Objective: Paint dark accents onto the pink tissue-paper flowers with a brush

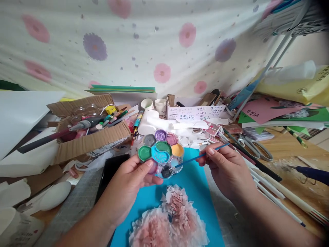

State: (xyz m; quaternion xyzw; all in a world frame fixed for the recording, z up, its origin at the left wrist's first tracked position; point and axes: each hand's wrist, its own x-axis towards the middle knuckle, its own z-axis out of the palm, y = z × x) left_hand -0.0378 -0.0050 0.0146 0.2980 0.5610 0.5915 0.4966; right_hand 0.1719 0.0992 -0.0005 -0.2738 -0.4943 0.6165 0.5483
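Pinching the rim of a clear, flower-shaped paint palette (161, 151) between thumb and fingers of the left hand (137, 173). Holding it up between the two hands and showing wells of grey, purple, pink, yellow-orange, green and black, with blue and a darker green at the centre. Pinching a blue-handled paintbrush (191, 159) between thumb and fingers of the right hand (223, 164), with bristles down at the black well. Below the hands, can see pink-and-white tissue-paper flowers (151, 229) lying on a blue sheet (202, 183).

Straight beyond the hands, can read handwriting on the front of a white box (183, 112): "19 224 4:00" and, one line lower, "15 224 7:00"; cannot make out most other entries. Beyond the left hand, can spot a printed barcode label (110, 145) on a corrugated carton (74, 149), too small to read. Left of the left forearm, can see faint print and a small red mark on a paper cup (14, 228). Past the right hand, beyond grey-handled scissors (257, 151), can find handwritten characters on a pink sheet (269, 106) and print on a yellow bag (315, 85); cannot decipher either.
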